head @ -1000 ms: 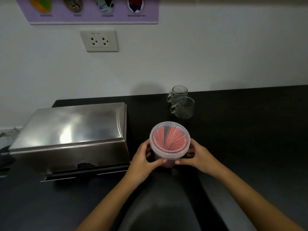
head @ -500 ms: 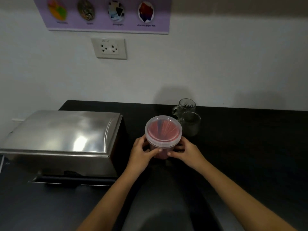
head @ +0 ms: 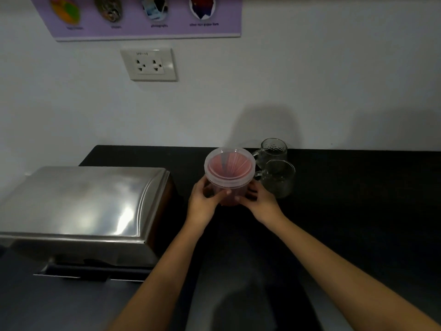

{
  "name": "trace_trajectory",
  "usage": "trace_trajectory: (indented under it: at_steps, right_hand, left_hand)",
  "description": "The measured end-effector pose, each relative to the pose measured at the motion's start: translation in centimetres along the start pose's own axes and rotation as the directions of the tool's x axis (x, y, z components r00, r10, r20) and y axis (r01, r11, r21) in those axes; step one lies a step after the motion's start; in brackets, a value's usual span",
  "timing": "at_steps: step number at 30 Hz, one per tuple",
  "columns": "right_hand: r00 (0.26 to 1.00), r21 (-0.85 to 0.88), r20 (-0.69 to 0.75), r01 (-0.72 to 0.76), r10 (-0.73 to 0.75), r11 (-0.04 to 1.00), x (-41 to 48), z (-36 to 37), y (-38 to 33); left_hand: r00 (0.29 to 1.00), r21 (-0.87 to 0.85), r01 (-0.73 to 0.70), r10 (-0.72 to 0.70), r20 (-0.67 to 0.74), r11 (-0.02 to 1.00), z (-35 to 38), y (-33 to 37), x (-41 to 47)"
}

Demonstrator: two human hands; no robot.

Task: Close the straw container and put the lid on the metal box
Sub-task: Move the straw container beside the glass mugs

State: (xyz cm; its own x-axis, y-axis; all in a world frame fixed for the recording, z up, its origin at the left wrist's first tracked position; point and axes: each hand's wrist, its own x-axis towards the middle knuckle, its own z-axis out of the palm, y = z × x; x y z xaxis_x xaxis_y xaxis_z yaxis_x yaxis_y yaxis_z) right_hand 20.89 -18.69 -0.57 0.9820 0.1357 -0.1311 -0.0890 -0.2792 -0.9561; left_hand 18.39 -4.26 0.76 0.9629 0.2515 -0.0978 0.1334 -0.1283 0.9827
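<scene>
Straw container: clear tub of pink straws, lid seated, on black counter beside two glass mugs. Left hand and right hand grasp its sides. Metal box: left, lid apparently on. Step: setting container down; next, release.

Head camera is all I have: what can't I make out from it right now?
- Straw container: its base is hidden by the left hand and right hand; whether it rests on the counter is unclear.
- Its lid seal: too blurred to judge.
- Metal box: left end cut off by the frame edge; its front is in shadow.
- Poster: top cut off, captions too small.
</scene>
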Motion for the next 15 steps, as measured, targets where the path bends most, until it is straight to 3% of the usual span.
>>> trace_trajectory:
  at_steps: [10,15]
  right_hand:
    - [0.99,0.035,-0.138,0.002,0.003,0.999,1.3,1.6,-0.3]
    - [0.98,0.013,-0.197,0.013,-0.01,1.0,1.7,2.1,-0.4]
  left_hand:
    - [0.999,-0.014,-0.046,0.046,-0.006,0.999,0.7,0.2,1.8]
    - [0.999,-0.032,-0.002,0.001,-0.035,0.999,1.4,0.1,2.8]
